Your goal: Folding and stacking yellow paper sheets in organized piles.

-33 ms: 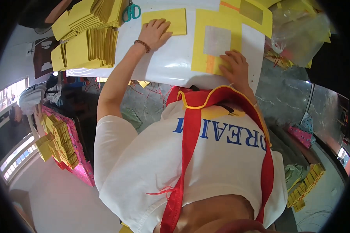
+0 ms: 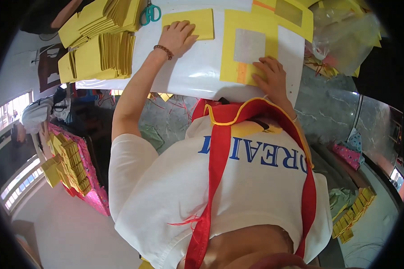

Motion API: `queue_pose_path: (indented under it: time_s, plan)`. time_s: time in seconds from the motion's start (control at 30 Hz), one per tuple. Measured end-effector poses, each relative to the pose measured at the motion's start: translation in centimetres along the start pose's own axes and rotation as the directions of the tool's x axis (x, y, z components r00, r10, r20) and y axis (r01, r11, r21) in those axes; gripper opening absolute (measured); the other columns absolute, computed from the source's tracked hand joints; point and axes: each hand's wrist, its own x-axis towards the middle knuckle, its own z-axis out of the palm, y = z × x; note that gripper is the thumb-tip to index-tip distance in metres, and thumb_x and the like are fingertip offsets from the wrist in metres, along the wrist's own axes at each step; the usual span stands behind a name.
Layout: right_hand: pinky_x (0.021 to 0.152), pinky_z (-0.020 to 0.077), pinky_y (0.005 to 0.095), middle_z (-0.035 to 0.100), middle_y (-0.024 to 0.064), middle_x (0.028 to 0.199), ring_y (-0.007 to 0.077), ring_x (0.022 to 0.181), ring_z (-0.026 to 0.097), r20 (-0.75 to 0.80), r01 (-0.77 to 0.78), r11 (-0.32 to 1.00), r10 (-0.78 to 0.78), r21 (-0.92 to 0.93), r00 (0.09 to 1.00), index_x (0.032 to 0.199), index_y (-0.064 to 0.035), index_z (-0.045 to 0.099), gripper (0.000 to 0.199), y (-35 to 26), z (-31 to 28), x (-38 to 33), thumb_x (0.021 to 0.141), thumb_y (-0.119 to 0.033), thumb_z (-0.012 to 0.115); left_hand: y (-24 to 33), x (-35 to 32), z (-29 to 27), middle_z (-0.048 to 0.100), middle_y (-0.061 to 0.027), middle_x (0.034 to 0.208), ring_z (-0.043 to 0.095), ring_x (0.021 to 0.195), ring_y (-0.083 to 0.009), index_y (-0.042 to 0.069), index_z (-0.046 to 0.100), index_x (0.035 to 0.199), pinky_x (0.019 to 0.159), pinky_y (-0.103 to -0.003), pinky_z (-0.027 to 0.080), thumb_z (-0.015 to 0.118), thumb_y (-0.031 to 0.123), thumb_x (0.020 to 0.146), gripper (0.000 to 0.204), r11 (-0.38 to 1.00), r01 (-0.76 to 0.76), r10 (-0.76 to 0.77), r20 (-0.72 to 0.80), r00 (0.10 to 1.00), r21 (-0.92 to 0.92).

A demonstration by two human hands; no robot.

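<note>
My left hand (image 2: 178, 37) lies flat, fingers stretched out, on the near left part of a folded yellow paper piece (image 2: 203, 23). My right hand (image 2: 272, 77) rests at the near right corner of an opened yellow paper sheet (image 2: 228, 49), its fingers apart and slightly bent. That sheet carries a greyish rectangular patch (image 2: 250, 45) and an orange strip (image 2: 242, 72) toward its near edge. Neither hand is closed around anything. Teal-handled scissors (image 2: 151, 13) lie left of the folded piece.
Stacks of folded yellow paper (image 2: 116, 53) fill the left of the white-covered table (image 2: 188, 67). More yellow sheets (image 2: 300, 27) overlap at the far right, beside a clear plastic bag (image 2: 343, 42). Another person's arm (image 2: 68, 13) shows at the far left. Bundled yellow pieces (image 2: 72, 157) sit on a pink cloth.
</note>
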Motion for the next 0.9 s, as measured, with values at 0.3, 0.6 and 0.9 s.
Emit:
queue_pose_path:
  time_s: [0.3,0.6,0.9]
  plan:
    - [0.096,0.0297,0.0430,0.051,0.0001,0.120,0.0229,0.121,0.040,-0.017,-0.064,0.994,0.066,0.084,0.998,0.108,-0.0187,0.062,0.029,0.6,1.0,-0.1,0.080,-0.027,0.062,11.4,-1.0,-2.6,0.060,-0.0083,0.096,0.056,0.085,-0.0277,0.007,0.060,0.099,0.071,-0.038,0.043,0.064,0.020,0.077,0.026,0.894,-0.327,0.301,-0.129,0.945,-0.306]
    - [0.099,0.0331,0.0340,0.062,0.0069,0.109,0.0241,0.114,0.049,0.061,-0.222,0.795,0.228,0.564,0.972,0.104,-0.0066,0.064,0.031,1.7,-0.9,0.5,0.093,-0.029,0.045,12.6,-1.9,-2.2,0.060,-0.0096,0.095,0.057,0.085,-0.0270,0.005,0.062,0.101,0.072,-0.034,0.047,0.063,0.022,0.079,0.027,0.828,-0.383,0.394,-0.063,0.917,-0.410]
    - [0.101,0.0314,0.0326,0.064,0.0105,0.101,0.0202,0.114,0.050,0.232,-0.392,0.290,0.459,0.873,0.858,0.108,0.0038,0.058,0.052,2.9,-1.4,1.1,0.099,-0.037,0.027,11.9,-0.5,-2.3,0.062,-0.0112,0.080,0.059,0.071,-0.0267,0.003,0.064,0.093,0.064,-0.034,0.047,0.059,0.015,0.085,0.015,0.709,-0.173,0.340,0.117,0.933,-0.683]
